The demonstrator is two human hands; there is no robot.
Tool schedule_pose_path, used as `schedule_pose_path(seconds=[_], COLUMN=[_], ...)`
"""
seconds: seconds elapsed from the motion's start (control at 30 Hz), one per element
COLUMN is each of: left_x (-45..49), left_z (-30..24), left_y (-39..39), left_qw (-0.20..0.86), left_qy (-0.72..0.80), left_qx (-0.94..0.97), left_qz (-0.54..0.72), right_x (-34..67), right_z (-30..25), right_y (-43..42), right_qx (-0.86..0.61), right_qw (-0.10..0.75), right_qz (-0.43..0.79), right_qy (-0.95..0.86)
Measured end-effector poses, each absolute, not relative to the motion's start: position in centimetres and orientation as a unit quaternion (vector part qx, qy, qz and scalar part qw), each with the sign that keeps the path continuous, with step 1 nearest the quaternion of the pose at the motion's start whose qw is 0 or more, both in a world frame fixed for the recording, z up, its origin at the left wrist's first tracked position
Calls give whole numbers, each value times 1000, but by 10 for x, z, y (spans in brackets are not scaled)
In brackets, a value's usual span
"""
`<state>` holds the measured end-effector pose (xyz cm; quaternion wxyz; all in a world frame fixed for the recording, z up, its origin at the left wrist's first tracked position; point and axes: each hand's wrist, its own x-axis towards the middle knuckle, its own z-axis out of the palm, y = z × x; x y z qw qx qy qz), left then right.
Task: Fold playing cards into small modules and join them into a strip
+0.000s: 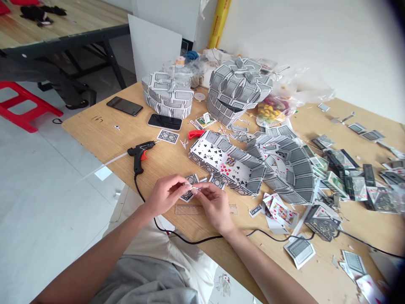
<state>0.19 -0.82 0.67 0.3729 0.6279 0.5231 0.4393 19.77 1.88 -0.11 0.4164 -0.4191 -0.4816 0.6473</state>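
At the table's near edge, my left hand (169, 192) and my right hand (213, 204) meet fingertip to fingertip. Both are closed in a pinch on a small piece of playing card (195, 188), partly hidden by the fingers. Under and behind them lie patterned playing cards (217, 181), with a clear ruler (186, 210) beneath. Just beyond stands a long open box made of playing cards (226, 162). A rounded card basket (284, 164) adjoins it on the right. To the left a black glue gun (139, 156) with an orange trigger rests on the wood.
Two phones (125, 105) (165, 122) lie at the back left, near card-built containers (169, 95) (238, 90). Loose cards (281, 213) and card packs (356, 188) cover the right side. A black cable (202, 241) runs along the front edge. A person's leg (68, 86) shows far left.
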Motion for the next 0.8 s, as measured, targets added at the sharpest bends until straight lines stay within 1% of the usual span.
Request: schedule_pose_path(seconds=[0.17, 0.4, 0.63, 0.8], left_x=[2, -1, -2, 0], left_z=[3, 5, 2, 2], left_y=[-7, -7, -8, -8], left_qw=[406, 390, 417, 441], left_qy=[523, 520, 518, 508], left_qx=[606, 622, 611, 604], left_qz=[441, 436, 429, 427], right_x=[198, 199, 202, 202], right_z=[0, 2, 0, 5], right_y=[17, 17, 19, 19], right_qx=[-434, -426, -439, -428], right_qw=[416, 397, 371, 374], right_qz=[623, 633, 596, 605], right_qy=[-500, -509, -560, -557])
